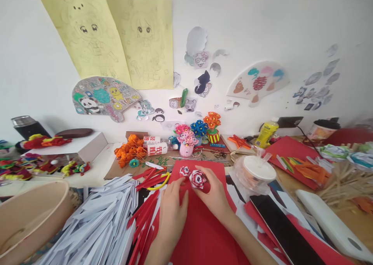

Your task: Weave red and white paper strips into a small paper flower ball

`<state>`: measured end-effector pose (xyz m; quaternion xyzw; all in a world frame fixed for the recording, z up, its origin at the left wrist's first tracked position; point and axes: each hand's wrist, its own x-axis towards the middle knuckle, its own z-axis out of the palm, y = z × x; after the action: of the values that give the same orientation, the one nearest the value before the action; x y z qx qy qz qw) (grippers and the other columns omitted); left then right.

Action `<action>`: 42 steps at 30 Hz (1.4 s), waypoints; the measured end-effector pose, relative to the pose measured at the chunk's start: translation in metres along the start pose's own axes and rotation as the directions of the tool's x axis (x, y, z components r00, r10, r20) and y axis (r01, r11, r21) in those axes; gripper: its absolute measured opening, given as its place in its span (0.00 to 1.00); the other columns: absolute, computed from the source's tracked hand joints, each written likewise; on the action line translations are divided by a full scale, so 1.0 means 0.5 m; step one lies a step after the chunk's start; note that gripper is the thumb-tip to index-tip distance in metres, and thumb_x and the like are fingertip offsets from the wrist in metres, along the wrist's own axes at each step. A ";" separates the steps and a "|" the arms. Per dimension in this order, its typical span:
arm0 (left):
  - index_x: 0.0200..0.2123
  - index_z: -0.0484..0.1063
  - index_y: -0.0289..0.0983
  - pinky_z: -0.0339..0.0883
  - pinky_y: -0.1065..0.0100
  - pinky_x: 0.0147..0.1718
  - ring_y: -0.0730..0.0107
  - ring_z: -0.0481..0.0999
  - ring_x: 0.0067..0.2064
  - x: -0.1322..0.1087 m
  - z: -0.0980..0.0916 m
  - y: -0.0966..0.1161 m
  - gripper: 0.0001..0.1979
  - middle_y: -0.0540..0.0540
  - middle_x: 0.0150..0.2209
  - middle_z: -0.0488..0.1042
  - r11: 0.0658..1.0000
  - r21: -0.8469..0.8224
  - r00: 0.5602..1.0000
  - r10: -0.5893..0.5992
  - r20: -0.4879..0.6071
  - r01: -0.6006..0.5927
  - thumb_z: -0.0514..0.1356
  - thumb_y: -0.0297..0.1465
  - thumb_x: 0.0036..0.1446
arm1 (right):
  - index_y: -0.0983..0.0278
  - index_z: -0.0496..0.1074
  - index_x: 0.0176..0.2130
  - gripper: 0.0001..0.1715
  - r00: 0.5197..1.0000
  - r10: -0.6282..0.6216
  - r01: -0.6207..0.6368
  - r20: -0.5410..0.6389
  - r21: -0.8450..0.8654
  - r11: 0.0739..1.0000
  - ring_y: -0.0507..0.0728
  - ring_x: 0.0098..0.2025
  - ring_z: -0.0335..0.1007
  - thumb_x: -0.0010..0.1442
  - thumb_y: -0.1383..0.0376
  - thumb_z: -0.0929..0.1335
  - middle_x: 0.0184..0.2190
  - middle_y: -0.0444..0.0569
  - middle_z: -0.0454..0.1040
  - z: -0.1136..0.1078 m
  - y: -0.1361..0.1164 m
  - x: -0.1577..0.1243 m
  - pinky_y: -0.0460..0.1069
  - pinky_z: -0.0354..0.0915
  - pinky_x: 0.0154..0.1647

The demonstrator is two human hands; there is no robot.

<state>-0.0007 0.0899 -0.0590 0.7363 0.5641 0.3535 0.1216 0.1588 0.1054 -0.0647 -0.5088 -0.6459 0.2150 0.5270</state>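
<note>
Two red-and-white folded paper roses are together above a red paper sheet (201, 226). My right hand (214, 195) grips the larger paper rose (198, 178) at its side, thumb below and index finger over the top. To its left is the smaller paper rose (184, 171). My left hand (175, 199) is just below that one, its fingers bent and the thumb apart from them. The fingertips are close to the smaller rose; whether they touch it cannot be made out.
Left of the sheet lie red paper strips (145, 218), a heap of white strips (99, 222) and a beige basin (35, 214). A lidded cup (259, 169) and a black phone-like slab (285, 230) are on the right. Pipe-cleaner flower pots (186, 140) stand behind, by the wall.
</note>
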 end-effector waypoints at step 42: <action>0.53 0.66 0.39 0.71 0.59 0.42 0.59 0.74 0.44 0.066 0.027 0.012 0.22 0.42 0.46 0.70 0.975 -0.217 0.975 -0.011 -0.224 -0.039 0.63 0.34 0.55 | 0.57 0.71 0.50 0.26 0.988 0.137 -0.134 -0.077 0.044 0.990 0.65 0.48 0.73 0.50 0.67 0.71 0.46 0.51 0.72 -0.030 0.026 0.020 0.59 0.69 0.49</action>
<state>0.0162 0.1209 -0.0526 0.6779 0.5262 0.4951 0.1356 0.1786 0.1152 -0.0656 -0.5495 -0.5839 0.2421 0.5463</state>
